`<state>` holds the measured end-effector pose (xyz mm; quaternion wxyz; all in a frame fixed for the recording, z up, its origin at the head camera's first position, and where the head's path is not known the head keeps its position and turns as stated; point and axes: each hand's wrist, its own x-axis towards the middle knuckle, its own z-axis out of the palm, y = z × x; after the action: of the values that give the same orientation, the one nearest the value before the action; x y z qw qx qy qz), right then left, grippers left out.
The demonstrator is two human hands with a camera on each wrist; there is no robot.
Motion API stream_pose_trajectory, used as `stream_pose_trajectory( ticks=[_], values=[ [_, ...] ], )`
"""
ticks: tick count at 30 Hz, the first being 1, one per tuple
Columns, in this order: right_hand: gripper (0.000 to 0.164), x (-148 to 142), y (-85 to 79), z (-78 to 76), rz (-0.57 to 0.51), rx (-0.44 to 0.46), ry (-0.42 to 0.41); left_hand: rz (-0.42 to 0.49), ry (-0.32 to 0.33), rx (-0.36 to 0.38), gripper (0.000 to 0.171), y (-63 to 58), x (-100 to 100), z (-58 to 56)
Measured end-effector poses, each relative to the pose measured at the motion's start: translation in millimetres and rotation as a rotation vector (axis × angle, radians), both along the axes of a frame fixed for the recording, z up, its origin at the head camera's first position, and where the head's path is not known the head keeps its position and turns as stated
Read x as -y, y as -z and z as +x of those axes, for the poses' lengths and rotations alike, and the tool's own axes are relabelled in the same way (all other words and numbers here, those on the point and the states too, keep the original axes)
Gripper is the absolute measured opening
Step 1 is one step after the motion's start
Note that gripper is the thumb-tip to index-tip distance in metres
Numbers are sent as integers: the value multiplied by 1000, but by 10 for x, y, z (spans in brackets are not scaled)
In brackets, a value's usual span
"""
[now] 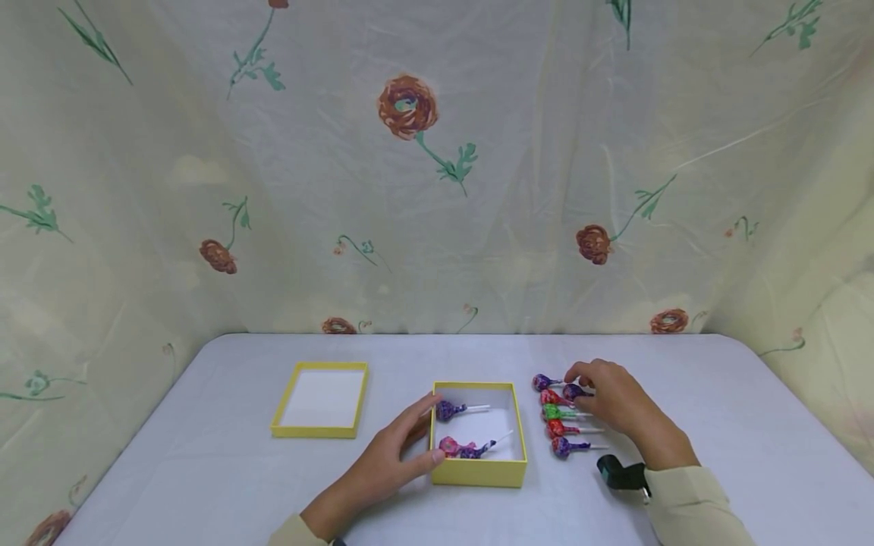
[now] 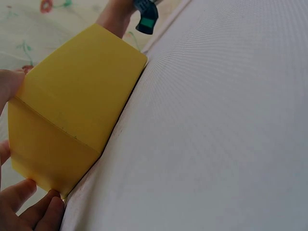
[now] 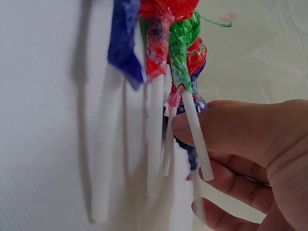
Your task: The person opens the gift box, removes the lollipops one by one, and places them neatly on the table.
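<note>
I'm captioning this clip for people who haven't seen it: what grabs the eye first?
A row of bright wrapped lollipops lies on the table, with the right hand pinching a purple one. Just left, the left hand holds a yellow box containing two more; another yellow tray sits further left.

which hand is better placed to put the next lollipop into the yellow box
Right. The right hand is already at the row of lollipops beside the yellow box, its fingers pinching a purple lollipop. The left hand grips the box's left wall, likely steadying it.
</note>
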<state>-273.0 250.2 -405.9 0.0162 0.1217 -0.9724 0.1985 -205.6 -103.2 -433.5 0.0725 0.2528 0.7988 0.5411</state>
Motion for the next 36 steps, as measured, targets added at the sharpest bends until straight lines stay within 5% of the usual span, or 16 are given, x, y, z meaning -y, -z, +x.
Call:
stream_pose_trajectory(
  ticks=[3, 15, 27, 36],
  values=[
    [28, 0, -8, 4, 4, -6, 3, -15, -4, -6, 69, 138, 15, -74],
    [23, 3, -41, 34, 17, -36, 0, -8, -1, -16, 69, 139, 17, -77],
    [22, -7, -51, 31, 18, -46, 8, 12, 19, 3, 68, -196, -17, 90],
    [21, -24, -55, 38, 23, -31, 32, 8, 6, -7, 69, 71, 5, -43]
  ],
)
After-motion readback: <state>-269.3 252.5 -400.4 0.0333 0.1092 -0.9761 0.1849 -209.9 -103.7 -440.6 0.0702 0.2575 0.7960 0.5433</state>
